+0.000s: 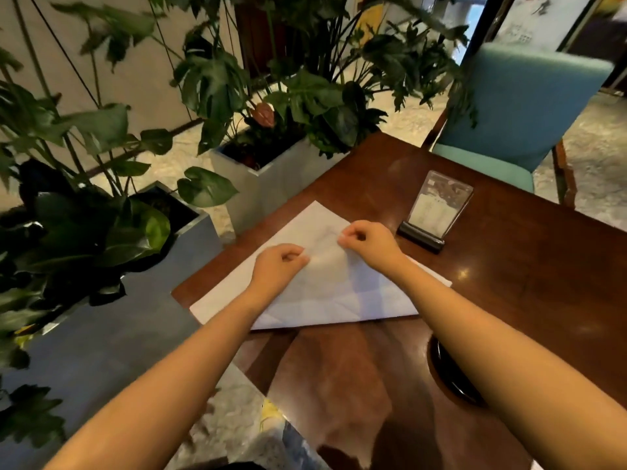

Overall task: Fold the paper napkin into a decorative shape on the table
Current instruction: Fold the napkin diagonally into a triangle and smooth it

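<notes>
A white paper napkin (339, 293) lies spread on the dark wooden table (526, 283), near its left corner, with fold creases showing across it. My left hand (276, 264) rests on the napkin's middle left, fingers curled and pinching the paper. My right hand (368, 244) sits just to the right and a little farther away, thumb and fingers pinched on a raised bit of the napkin. A soft hump of paper rises between the two hands. Both forearms reach in from the bottom of the view.
A clear acrylic sign holder (436, 212) on a black base stands just right of my right hand. A teal chair (522, 106) is at the table's far side. Grey planters (268, 184) with leafy plants line the left. A dark round recess (451, 374) sits in the tabletop under my right forearm.
</notes>
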Available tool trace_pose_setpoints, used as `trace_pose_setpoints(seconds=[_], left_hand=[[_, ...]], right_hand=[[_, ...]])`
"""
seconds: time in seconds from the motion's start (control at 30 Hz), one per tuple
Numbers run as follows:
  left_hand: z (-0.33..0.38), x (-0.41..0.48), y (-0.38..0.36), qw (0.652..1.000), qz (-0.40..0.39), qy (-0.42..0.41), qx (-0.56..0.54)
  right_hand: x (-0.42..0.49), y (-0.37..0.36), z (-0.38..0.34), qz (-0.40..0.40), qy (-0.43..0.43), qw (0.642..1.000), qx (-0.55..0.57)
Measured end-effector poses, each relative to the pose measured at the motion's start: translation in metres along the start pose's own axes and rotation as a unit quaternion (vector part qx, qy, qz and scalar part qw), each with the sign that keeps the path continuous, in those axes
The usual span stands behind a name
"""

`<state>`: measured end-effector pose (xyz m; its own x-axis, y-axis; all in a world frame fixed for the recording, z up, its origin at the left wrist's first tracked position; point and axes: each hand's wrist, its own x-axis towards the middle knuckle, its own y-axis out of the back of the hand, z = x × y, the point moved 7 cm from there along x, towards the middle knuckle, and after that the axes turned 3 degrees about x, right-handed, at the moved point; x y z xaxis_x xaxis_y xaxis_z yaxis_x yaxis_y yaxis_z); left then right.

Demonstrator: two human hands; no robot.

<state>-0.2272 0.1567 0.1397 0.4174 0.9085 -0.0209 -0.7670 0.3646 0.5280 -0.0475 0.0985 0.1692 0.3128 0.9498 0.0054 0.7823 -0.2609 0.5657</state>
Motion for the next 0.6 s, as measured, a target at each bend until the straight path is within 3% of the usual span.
trace_pose_setpoints(seconds=[0.3, 0.6], left_hand=[[-0.005, 0.122, 0.003, 0.999, -0.024, 0.037, 0.004], [-0.065, 0.217, -0.043, 0.990, -0.093, 0.085, 0.061]], right_hand=[[0.122, 0.003, 0.004, 0.008, -0.057, 0.998, -0.031], [0.219, -0.040, 0.081, -0.016, -0.161, 0.985, -0.060]])
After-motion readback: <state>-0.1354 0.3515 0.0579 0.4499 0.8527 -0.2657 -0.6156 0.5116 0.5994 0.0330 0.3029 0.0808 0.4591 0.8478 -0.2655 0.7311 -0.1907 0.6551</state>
